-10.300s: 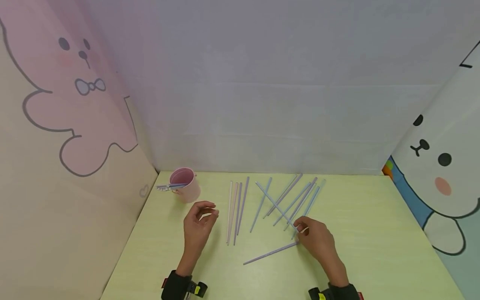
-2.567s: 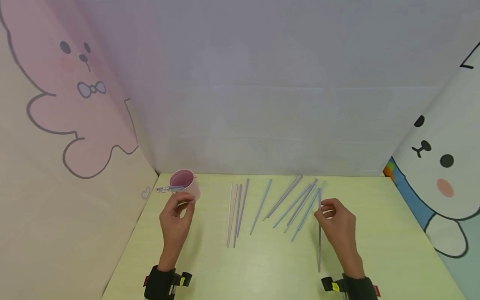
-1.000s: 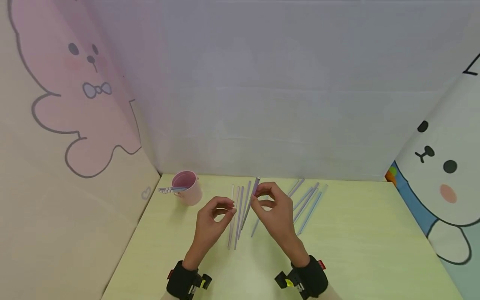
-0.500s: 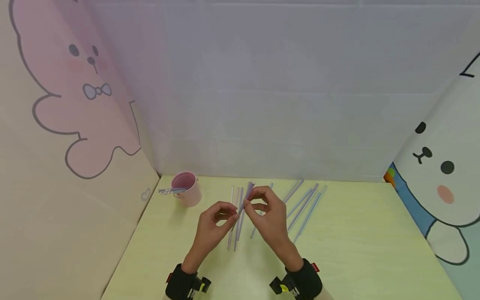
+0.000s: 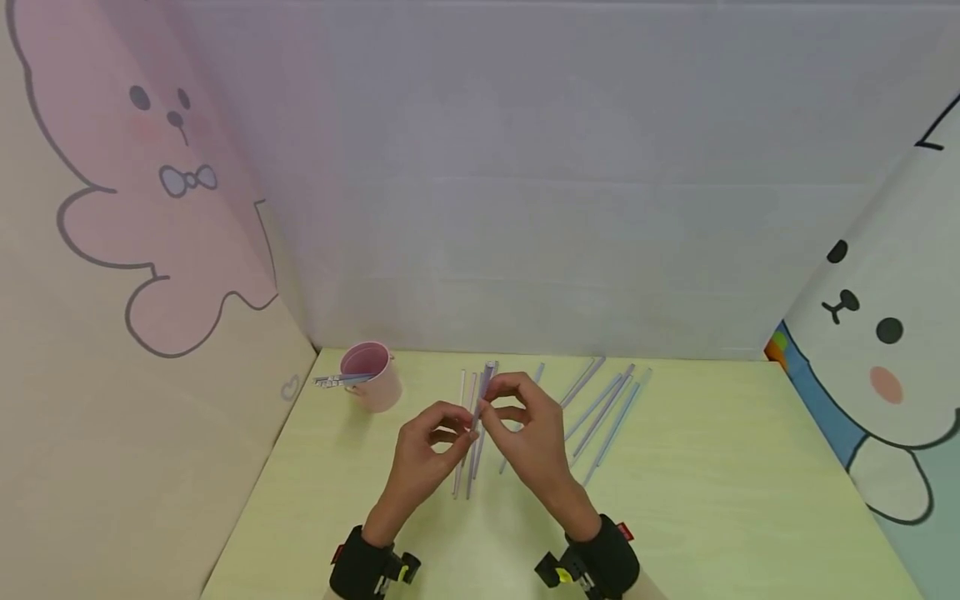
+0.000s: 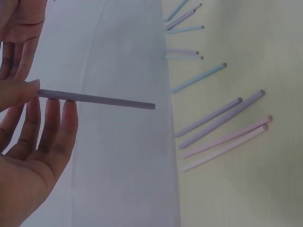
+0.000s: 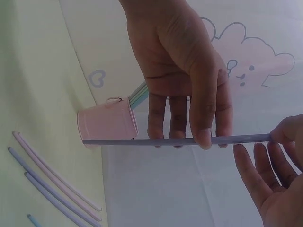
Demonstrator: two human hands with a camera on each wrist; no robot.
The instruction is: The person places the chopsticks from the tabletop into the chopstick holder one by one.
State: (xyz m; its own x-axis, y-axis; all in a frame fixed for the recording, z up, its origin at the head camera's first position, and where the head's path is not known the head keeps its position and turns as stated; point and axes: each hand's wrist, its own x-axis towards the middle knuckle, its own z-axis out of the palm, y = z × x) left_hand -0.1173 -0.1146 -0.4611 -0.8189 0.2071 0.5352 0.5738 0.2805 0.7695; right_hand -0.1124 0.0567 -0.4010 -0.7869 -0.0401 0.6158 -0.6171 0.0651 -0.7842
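Both hands now engage one purple stick point(image 6: 104, 100), held clear of the counter point(image 5: 712, 483). One second ago the right hand point(image 5: 528, 425) carried it alone, with the left hand point(image 5: 431, 437) apart. The left hand has since closed the gap and pinches the stick near one end, thumb opposed to fingers. The right hand pinches it further along, thumb on one side and fingers on the other. In the head view the stick stands steeper than half a second ago. Judged by these positions, the stick now has two points of support, so either hand could shift its hold without dropping it.

The stick is located above the row of loose sticks point(image 5: 611, 425) lying on the counter.

Visibility limits: the left hand covers the stick's near end. The left wrist view cuts off most of the right hand; the right wrist view cuts off part of the left hand. From the head, the hands mask portions of the row. A cluster of sticks point(image 5: 339, 380) projects from the pink bucket point(image 5: 382, 392); their number and their inner ends cannot be made out.
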